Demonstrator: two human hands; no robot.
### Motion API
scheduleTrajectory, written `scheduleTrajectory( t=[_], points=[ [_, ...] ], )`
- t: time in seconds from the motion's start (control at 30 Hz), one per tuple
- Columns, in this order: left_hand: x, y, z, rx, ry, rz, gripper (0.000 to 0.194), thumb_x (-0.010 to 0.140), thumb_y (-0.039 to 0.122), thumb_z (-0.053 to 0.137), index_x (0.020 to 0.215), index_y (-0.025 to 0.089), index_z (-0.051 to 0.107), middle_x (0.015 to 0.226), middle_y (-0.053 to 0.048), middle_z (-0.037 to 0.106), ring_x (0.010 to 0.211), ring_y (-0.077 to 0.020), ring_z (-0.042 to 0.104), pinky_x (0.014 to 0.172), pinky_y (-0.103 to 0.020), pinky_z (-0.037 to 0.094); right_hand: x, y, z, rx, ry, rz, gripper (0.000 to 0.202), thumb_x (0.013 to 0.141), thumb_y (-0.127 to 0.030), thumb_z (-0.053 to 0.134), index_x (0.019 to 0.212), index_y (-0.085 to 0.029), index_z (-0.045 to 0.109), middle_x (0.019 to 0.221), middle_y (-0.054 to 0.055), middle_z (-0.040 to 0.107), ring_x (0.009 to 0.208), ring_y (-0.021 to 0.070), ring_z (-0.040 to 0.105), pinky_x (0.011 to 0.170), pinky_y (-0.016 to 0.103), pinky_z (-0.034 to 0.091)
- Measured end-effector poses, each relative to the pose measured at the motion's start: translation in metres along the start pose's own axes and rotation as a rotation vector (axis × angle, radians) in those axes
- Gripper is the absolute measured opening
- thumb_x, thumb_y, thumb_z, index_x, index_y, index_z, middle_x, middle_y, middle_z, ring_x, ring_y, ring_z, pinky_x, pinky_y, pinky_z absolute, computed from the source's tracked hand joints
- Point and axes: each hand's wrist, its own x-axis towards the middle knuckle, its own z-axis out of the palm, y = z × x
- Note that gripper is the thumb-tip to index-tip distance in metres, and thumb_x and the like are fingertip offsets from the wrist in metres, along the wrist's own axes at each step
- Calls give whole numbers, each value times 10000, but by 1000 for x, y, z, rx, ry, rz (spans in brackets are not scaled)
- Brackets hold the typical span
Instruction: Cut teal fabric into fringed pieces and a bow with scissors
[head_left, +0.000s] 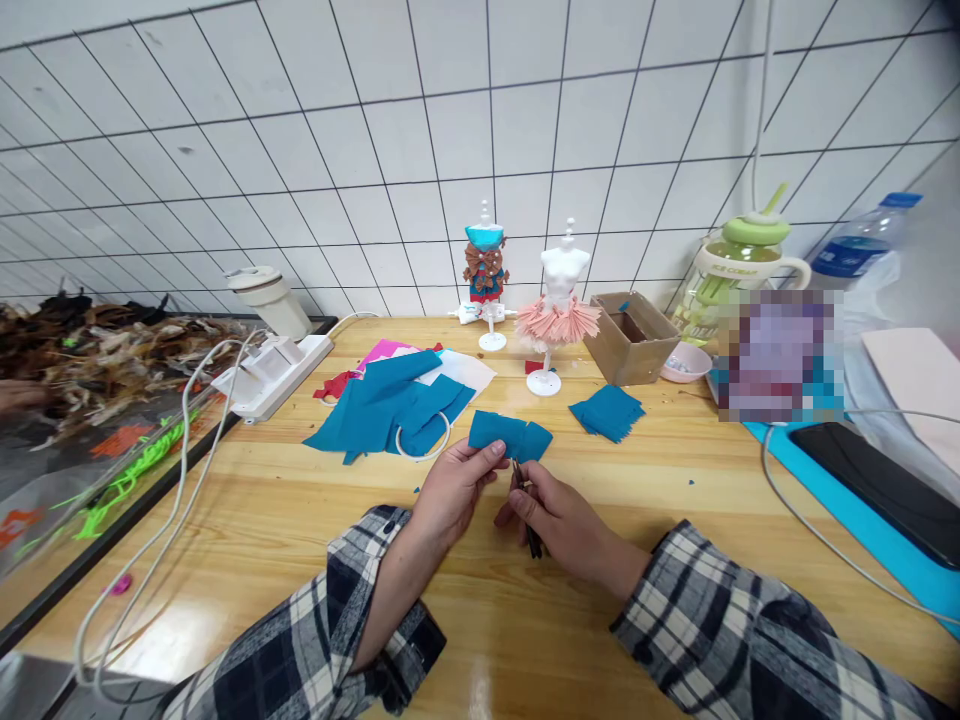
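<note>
A folded strip of blue crepe paper [496, 431] is pinched between the thumb and fingers of my left hand [459, 482]. My right hand [559, 510] is closed around dark scissors [533, 541], whose tips meet the strip's lower edge. A slit there divides the strip from a slightly turned right-hand part. Just to the right lies a stack of cut blue pieces [609, 411]. Larger blue sheets [375, 405] spread out on the left, with a white ring [400, 445] on them. Beyond my hands stands a small white dress form [564, 272] with a pink ruffled skirt [555, 322].
A second dress form [484, 262] in blue and brown stands behind. At the right are a cardboard box [637, 345], a pink bowl [686, 363], a green-lidded jug [739, 265] and a black phone [877, 490]. A power strip [277, 375] with loose cables sits left, near a white cup [270, 300].
</note>
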Motion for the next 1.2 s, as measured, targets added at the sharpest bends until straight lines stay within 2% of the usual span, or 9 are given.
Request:
scheduleTrajectory(
  t=[0.7, 0.9, 1.0, 1.1, 1.2],
  points=[
    [0, -1, 1, -41, -29, -18, 213, 622, 271, 846, 715, 141, 706, 704, -12, 698, 704, -118, 614, 710, -226, 460, 1, 3, 2, 43, -10, -23, 186, 973, -406, 369, 897, -238, 392, 818, -2, 676, 539, 119, 562, 532, 255, 442],
    [1, 2, 1, -32, -29, -4, 199, 647, 284, 828, 731, 149, 707, 697, -4, 692, 681, -112, 607, 686, -218, 453, 1, 3, -2, 65, -69, 15, 218, 971, -430, 358, 913, -226, 408, 729, -15, 616, 542, 122, 538, 518, 248, 427],
    [3, 4, -2, 54, -20, 55, 193, 663, 299, 815, 724, 152, 704, 698, -2, 697, 676, -116, 600, 686, -222, 445, 0, 5, -8, -30, 25, 0, 312, 976, -483, 320, 901, -221, 470, 687, -28, 532, 568, 123, 485, 533, 245, 400],
    [5, 5, -6, 165, -48, 86, 184, 687, 312, 793, 743, 160, 706, 717, -1, 710, 689, -133, 604, 700, -240, 445, 0, 8, -14, -183, 149, -23, 424, 987, -515, 247, 863, -221, 526, 722, -14, 520, 633, 135, 478, 594, 259, 394],
    [5, 7, -5, 234, -104, 73, 199, 698, 340, 775, 747, 160, 705, 739, -15, 722, 712, -164, 622, 721, -271, 452, 0, 9, -17, -296, 133, 0, 479, 990, -522, 211, 818, -221, 541, 693, -12, 526, 640, 146, 485, 606, 268, 379]
  ],
)
